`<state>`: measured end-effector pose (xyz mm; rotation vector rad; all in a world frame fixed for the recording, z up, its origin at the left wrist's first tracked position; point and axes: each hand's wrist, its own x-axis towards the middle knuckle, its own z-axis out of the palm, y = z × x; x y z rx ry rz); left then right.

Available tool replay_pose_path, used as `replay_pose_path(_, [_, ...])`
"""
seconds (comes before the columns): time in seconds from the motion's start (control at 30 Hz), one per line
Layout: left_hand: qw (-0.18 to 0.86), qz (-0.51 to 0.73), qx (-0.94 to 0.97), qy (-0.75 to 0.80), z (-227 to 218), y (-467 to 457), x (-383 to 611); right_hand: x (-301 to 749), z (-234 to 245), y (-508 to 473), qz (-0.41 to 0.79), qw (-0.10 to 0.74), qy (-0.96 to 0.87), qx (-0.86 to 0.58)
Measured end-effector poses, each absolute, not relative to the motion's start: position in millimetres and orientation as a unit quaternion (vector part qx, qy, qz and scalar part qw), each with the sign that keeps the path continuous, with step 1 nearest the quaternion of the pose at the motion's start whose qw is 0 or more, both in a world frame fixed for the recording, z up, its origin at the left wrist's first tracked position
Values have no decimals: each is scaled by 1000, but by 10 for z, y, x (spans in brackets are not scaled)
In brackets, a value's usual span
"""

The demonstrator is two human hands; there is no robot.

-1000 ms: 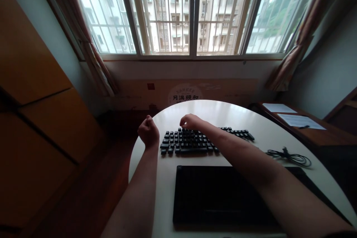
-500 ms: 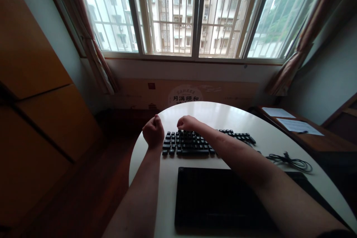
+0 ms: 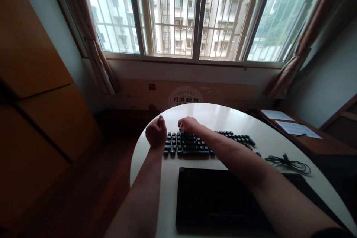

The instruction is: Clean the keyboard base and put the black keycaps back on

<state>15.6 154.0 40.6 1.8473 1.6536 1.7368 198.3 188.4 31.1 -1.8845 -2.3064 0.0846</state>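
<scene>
Black keycaps [image 3: 195,153] lie in keyboard-like rows on the white round table [image 3: 167,200], with white tabletop showing between many of them. Over the far left part of the rows, my right hand [image 3: 189,125] is closed in a pinch, a small dark keycap [image 3: 180,129] at its fingertips. My left hand [image 3: 156,132] is a fist beside the left end of the rows; whatever it may hold is hidden. Its thumb rests on top of the curled fingers. My right forearm covers part of the rows. Nearer me lies a large flat black slab [image 3: 206,197], partly under that forearm.
A coiled black cable [image 3: 290,163] lies at the table's right. Beyond it, a brown desk [image 3: 331,145] bears paper sheets [image 3: 298,129] and a pen. A printed box panel [image 3: 134,93] stands below the barred window, and a wooden cabinet [image 3: 36,119] is on the left.
The view has shifted slightly. My left fist sits a little further right, nearer the keycaps, and my right hand stays over the far left rows with a keycap showing at its fingertips.
</scene>
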Motion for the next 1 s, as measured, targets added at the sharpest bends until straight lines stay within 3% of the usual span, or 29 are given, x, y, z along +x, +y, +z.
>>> replay_pose_path(0.4, [56,560,620,547,415,1525,183,1955,318,1804,-20,78,-779,-622])
replay_pose_path(0.67, [51,562,620,545,433,1510,197,1957,587,1311,-19,183,-776,-604])
replay_pose_path(0.8, [45,566,628,532,457,1482,213,2036,633,602,113,285,-794,-525])
replay_pose_path(1.0, [44,564,635,526,462,1451,240,2068,528,-106,236,253,-790,-506])
